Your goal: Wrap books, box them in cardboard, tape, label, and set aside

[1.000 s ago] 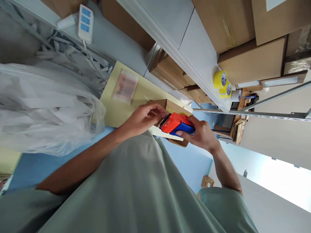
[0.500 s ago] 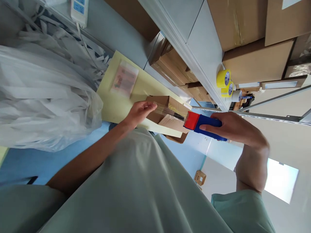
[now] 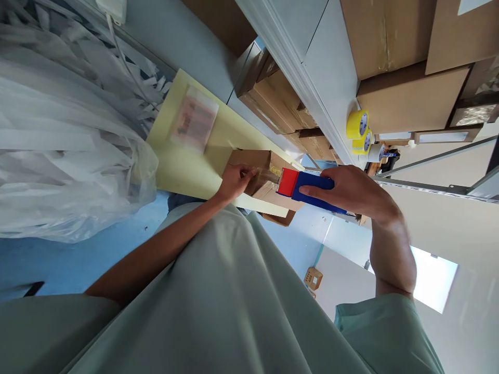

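Observation:
My right hand (image 3: 353,189) is wrapped round a blue and red tape dispenser (image 3: 312,193). Its red toothed end is over a small brown cardboard box (image 3: 249,157). A strip of clear packing tape (image 3: 268,176) runs from the dispenser towards my left hand (image 3: 234,182). My left thumb and fingers are pinched together at the strip's end, over the near part of the box. That box lies on a pale yellow board (image 3: 218,143). Part of the box is hidden behind my left hand and the dispenser.
A pink printed packet (image 3: 195,120) in clear plastic lies on the board. Large white plastic bags (image 3: 78,156) bulge at the left. Yellow tape rolls (image 3: 357,124) and cardboard boxes (image 3: 413,98) sit on the shelf at right. More cartons (image 3: 283,98) stand under the shelf edge.
My right hand has moved left with the dispenser, closer to my left hand, so the stretch of tape between them is shorter. My left hand has shifted slightly right, its fingers more curled.

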The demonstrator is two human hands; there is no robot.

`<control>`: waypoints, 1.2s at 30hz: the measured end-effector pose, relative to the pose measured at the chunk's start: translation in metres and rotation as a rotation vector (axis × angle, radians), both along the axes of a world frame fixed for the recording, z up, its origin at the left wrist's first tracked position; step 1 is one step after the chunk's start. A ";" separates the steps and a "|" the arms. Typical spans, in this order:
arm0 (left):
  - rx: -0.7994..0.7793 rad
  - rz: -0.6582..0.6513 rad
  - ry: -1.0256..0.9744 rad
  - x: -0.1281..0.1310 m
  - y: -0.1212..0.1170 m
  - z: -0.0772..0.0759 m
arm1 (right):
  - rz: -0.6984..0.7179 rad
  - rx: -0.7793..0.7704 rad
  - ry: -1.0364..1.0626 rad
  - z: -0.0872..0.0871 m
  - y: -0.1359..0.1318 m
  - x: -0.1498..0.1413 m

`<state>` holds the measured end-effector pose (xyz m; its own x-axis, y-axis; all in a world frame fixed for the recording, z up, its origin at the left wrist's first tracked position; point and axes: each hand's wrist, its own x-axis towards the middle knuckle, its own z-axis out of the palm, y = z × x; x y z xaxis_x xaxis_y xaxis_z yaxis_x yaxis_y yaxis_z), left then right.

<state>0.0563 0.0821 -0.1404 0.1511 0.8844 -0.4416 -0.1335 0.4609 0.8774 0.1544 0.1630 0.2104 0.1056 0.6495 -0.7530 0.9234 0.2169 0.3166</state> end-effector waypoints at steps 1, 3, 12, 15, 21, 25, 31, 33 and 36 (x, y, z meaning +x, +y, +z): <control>0.010 0.009 0.028 0.002 -0.001 0.001 | 0.007 0.000 0.005 -0.001 -0.001 0.000; 0.043 0.032 0.065 0.006 -0.005 0.002 | 0.018 0.001 0.016 -0.003 -0.001 -0.001; 0.101 0.118 0.015 -0.001 -0.013 -0.003 | 0.023 -0.020 0.044 -0.004 -0.005 -0.006; 0.281 0.001 -0.072 -0.014 -0.011 0.018 | 0.015 -0.031 0.020 -0.003 -0.005 -0.010; 0.578 -0.293 0.169 -0.013 0.010 0.049 | 0.056 -0.031 0.029 -0.006 -0.004 -0.012; 0.582 -0.287 0.254 -0.006 0.017 0.036 | 0.067 0.001 0.045 -0.006 -0.003 -0.005; 0.539 -0.312 0.279 -0.006 0.012 0.025 | 0.009 0.018 0.006 -0.006 0.003 0.025; 0.536 -0.337 0.275 -0.008 0.012 0.027 | -0.036 -0.008 0.000 -0.010 0.003 0.043; 0.546 -0.393 0.270 -0.011 0.013 0.028 | -0.166 -0.079 0.053 -0.023 -0.001 0.073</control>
<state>0.0449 0.0953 -0.1123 0.4511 0.8923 -0.0196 0.2059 -0.0827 0.9751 0.2275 0.1619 0.1878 0.1651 0.5650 -0.8084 0.9636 0.0823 0.2543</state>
